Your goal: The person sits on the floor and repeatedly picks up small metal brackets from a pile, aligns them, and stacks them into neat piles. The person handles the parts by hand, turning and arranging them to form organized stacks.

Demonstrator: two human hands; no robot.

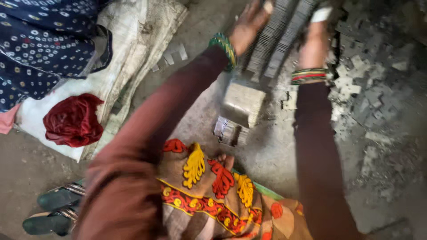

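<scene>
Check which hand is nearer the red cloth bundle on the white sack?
Left. The left hand is up at the stack of thin metal pieces, well right of the red cloth bundle. The right hand grips the stack's far side, farther away.

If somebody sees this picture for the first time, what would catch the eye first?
Probably both hands, the left hand and right hand, holding a long stack of thin grey metal plates at top centre. Next, the dark red cloth bundle on the white sack at left, and the patterned orange fabric below.
</scene>
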